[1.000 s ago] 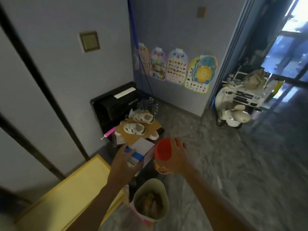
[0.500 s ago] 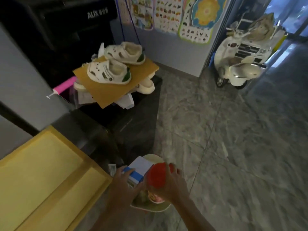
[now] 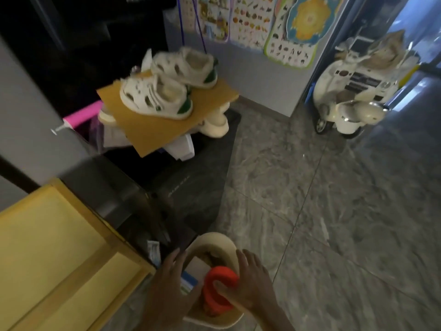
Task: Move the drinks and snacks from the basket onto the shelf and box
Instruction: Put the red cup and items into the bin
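A cream basket (image 3: 216,240) stands on the floor at the bottom centre. My left hand (image 3: 170,283) holds a white and blue carton (image 3: 191,275) down inside it. My right hand (image 3: 250,283) grips a red-lidded container (image 3: 218,290), thumb across the lid, also low in the basket. More snacks lie dark at the basket's far side. The yellow shelf (image 3: 55,254) is at the lower left, its top bare.
A black box (image 3: 186,182) sits behind the basket, with cardboard (image 3: 152,125) and white shoes (image 3: 155,96) stacked beyond it. A toy scooter (image 3: 353,101) is parked at the right wall. Grey tiled floor spreads to the right.
Both hands have dropped with the carton and the red-lidded container from above the basket down into it. The camera has tilted down and moved closer.
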Demonstrator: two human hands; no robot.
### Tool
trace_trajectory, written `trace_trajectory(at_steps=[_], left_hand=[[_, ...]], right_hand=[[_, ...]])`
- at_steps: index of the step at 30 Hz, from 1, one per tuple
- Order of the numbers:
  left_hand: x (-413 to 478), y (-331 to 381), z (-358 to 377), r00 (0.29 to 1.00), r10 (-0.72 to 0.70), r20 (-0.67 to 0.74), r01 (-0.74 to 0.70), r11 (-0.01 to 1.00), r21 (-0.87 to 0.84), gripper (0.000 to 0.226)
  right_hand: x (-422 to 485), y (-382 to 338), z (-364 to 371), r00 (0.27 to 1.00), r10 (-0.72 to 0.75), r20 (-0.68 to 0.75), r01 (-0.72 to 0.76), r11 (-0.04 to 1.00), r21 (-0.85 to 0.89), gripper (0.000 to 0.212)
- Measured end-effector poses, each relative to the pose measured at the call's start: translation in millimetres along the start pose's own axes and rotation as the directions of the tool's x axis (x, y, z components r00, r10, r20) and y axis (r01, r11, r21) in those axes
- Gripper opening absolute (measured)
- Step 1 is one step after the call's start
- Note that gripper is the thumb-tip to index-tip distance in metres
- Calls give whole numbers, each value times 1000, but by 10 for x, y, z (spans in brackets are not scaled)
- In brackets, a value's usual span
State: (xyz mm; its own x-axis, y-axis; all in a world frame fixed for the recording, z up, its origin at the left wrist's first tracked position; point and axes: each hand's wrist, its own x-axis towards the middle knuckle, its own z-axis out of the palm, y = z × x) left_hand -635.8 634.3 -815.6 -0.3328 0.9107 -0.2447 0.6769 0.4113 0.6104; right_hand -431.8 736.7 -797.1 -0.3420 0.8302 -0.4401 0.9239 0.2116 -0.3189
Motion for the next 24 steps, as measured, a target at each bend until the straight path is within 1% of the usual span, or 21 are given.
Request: trace_trajectory(at_steps=[2, 6, 10, 13, 16, 18, 21, 22, 24], left_hand=[[-37, 256, -407, 993, 117, 10, -118, 987, 113, 92], [-26, 1080, -1473, 966, 258, -12, -247, 936, 251, 95], [-78, 2074, -2640, 940, 333, -68, -309, 920, 242, 100], [-220, 2806, -3549, 915, 382, -128, -349, 910, 223, 96], [-473, 3519, -4492, 907, 394, -145, -365, 911, 194, 100], [-704, 3875, -5058, 892, 417, -174, -386, 904, 184, 104], [-1057, 4240, -5705, 869, 454, -197, -407, 882, 240, 115], [-1175, 4321, -5858, 868, 453, -201, -397, 878, 267, 115], [-1406, 4426, -6073, 864, 448, -230, -374, 876, 304, 104]], right_hand=[[-148, -78, -548, 1000, -19, -15, 19, 1000, 5, 127], [-541, -380, -1891, 992, -74, -100, 74, 997, -5, 134], [-1063, -794, -3341, 950, -164, -266, 173, 985, 8, 131], [-1555, -1107, -4379, 916, -221, -334, 242, 970, 23, 128], [-2111, -1382, -5300, 864, -284, -416, 307, 952, -11, 128], [-2447, -1535, -5778, 836, -326, -441, 361, 932, -4, 124], [-2816, -1715, -6322, 798, -388, -461, 434, 901, -8, 117], [-2900, -1771, -6450, 787, -401, -469, 443, 896, -22, 119], [-3034, -1882, -6624, 769, -415, -486, 452, 891, -45, 124]])
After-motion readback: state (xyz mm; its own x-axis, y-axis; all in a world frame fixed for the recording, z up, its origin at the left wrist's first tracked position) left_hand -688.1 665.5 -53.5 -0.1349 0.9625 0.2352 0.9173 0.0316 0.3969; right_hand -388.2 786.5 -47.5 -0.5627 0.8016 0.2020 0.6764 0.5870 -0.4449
